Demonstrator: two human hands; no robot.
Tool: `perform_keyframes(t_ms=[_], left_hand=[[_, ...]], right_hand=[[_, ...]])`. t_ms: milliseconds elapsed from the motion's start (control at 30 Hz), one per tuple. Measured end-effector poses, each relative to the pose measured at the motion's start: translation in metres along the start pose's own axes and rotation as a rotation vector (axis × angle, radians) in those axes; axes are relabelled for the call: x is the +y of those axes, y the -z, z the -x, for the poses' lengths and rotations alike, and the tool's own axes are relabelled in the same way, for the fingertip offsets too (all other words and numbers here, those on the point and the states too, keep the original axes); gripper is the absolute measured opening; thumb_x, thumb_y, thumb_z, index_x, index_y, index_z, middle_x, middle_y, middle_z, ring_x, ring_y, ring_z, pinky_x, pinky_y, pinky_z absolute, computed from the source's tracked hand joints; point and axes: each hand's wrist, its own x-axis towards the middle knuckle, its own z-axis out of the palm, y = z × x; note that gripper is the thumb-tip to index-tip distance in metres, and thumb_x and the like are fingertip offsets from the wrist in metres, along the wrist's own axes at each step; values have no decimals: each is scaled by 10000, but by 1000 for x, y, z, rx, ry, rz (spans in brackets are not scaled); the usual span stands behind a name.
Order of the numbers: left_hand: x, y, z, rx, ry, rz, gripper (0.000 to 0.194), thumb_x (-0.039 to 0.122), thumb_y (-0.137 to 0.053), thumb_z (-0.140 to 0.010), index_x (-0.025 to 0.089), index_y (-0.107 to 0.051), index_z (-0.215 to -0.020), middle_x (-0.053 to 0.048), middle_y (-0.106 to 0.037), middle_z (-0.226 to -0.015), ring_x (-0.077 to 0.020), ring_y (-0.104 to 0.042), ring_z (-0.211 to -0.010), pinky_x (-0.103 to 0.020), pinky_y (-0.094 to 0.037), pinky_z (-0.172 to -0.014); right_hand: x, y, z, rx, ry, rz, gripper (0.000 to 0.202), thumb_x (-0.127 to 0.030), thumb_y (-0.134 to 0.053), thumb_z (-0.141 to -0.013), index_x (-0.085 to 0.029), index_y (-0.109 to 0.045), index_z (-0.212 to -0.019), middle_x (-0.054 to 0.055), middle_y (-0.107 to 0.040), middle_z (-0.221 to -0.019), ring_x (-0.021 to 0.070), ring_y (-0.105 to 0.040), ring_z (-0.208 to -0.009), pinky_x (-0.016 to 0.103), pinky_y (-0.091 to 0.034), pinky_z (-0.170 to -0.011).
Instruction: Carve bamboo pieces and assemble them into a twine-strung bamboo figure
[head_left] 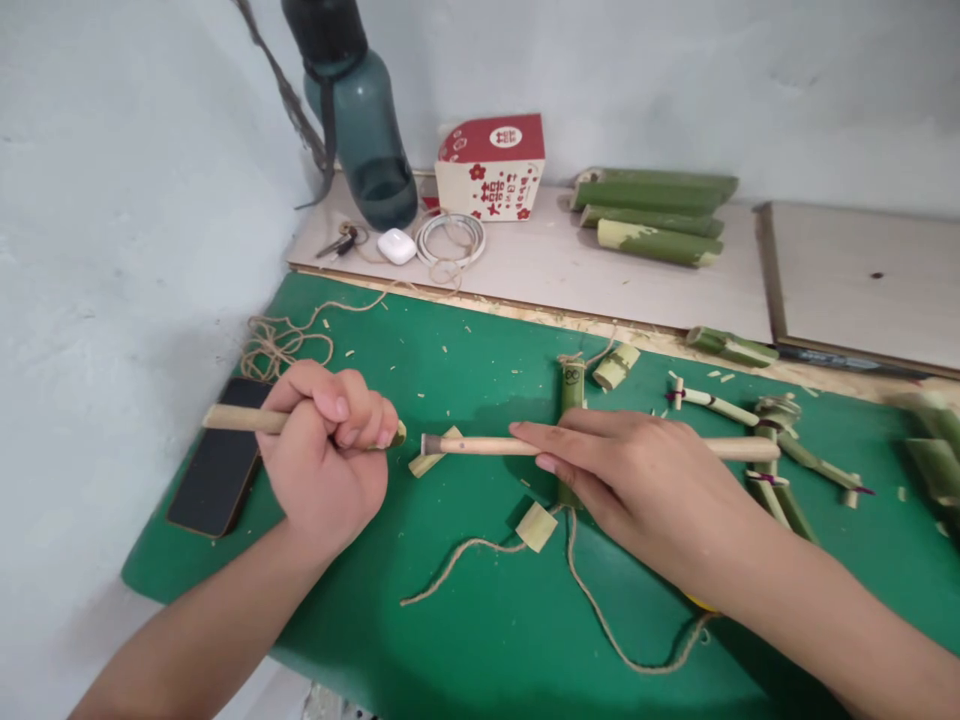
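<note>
My left hand [322, 440] is closed in a fist around a bamboo piece [244, 418]. Its pale end sticks out to the left, and a small greenish end shows past the fingertips. My right hand [645, 470] pinches a pale wooden rod [487, 446] with a dark grey tip pointing left. Under that hand lies a green bamboo figure [571, 385] with a drawn face and string at its head and lower end. Its middle is hidden by the hand. A short bamboo piece [537, 527] is on its lower string, and a bamboo offcut [424, 462] lies between the hands.
A jointed bamboo figure [776, 420] lies at right. A phone [214, 470] and tangled twine [274, 345] are at left on the green mat [465, 640]. Behind stand a bottle [371, 130] and red-white box [491, 170], beside cut bamboo lengths [660, 190].
</note>
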Motion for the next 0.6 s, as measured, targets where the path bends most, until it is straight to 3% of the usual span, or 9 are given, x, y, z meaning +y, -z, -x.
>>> perform_keyframes(t_ms=[600], left_hand=[[-9, -3, 4, -38, 47, -28, 237, 68, -609, -783, 184, -482, -620, 65, -315, -476, -64, -265, -403, -224, -316, -426]], right_hand=[[3, 1, 2, -29, -31, -40, 342, -219, -516, -1001, -292, -729, -1259, 33, -779, -859, 151, -672, -597, 241, -401, -510]])
